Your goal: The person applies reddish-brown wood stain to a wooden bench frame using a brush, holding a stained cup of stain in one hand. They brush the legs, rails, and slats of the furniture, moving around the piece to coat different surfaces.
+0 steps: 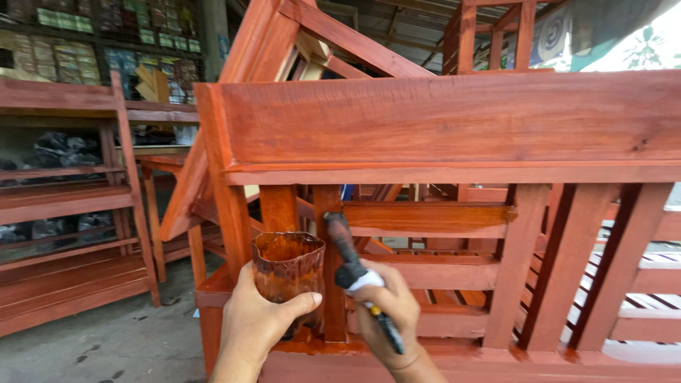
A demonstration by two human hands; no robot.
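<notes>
My left hand [257, 323] grips a stained cut-off plastic cup [287, 266] holding orange-brown wood stain, held against the lower frame of the furniture. In my right hand [389, 306] is a dark paintbrush [345, 245]. Its bristles press on a narrow vertical slat [328, 284] just under the top rail. The piece is a red-orange stained wooden bench back [454, 120] with a wide glossy top board and several upright slats [516, 262] below it.
A stained wooden shelf unit [67, 198] stands at the left on a grey concrete floor [106, 340]. More stained wooden frames [333, 35] lean behind the bench. Slatted furniture parts [638, 298] lie to the right.
</notes>
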